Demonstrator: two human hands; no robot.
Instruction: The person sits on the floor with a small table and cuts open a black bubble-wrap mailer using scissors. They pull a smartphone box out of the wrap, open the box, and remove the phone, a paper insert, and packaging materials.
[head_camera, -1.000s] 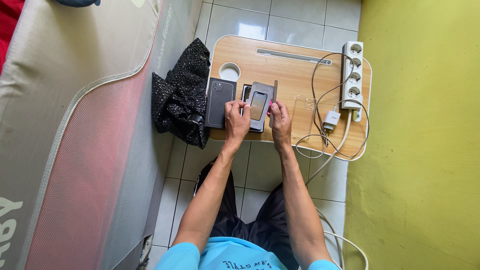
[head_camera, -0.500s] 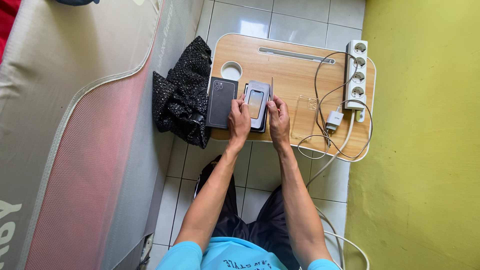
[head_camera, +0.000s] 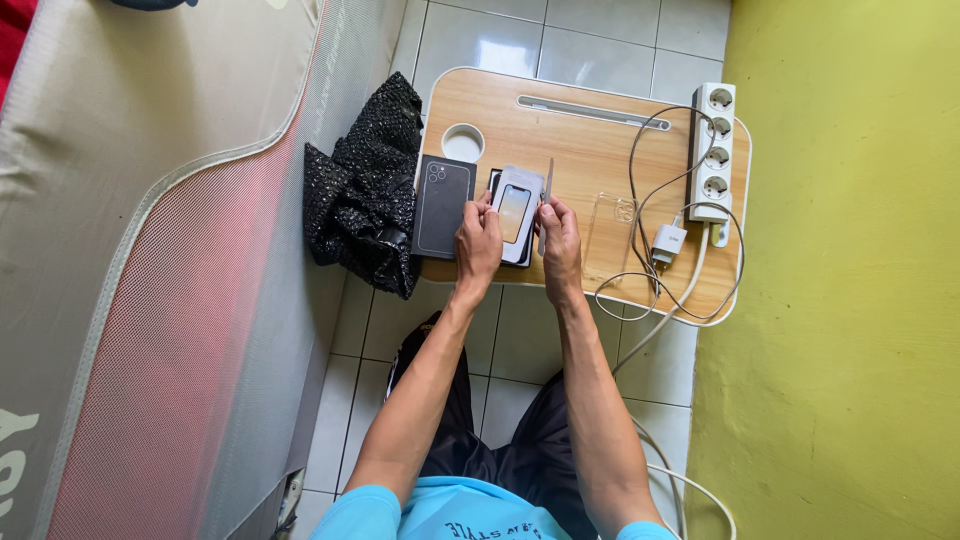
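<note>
**Both my hands on the white card over the phone box, on the lap desk**

My left hand (head_camera: 478, 243) pinches the left edge of a white card with a phone pictured on it (head_camera: 517, 210); fingers closed on it, thumb side up near the card's lower left corner. My right hand (head_camera: 560, 243) is at the card's right edge, fingers curled, and a thin grey strip (head_camera: 546, 205) stands upright just beside its fingertips. I cannot tell whether the right hand grips the strip, the card, or both. The card lies over a dark open box tray (head_camera: 497, 185), only a sliver of it showing along the card's left side and bottom.

All of this sits on a wooden lap desk (head_camera: 585, 150), toward its near-left part. Just left of the card lies the black phone box lid (head_camera: 443, 205), flat, with a camera cluster drawn at its top left. Above that is a round cup recess (head_camera: 462, 142). Right of my right hand lies a clear phone case (head_camera: 610, 228), apart from the hand. Further right: a white charger plug (head_camera: 667, 240) with its white cable (head_camera: 640, 160) looping over the desk, and a white power strip (head_camera: 712, 152) on the desk's right edge.

A black sparkly cloth (head_camera: 365, 190) lies on the tiled floor (head_camera: 520, 330) against the desk's left side. Grey mattress (head_camera: 150, 250) on my left, yellow-green wall (head_camera: 840, 300) on my right.
</note>
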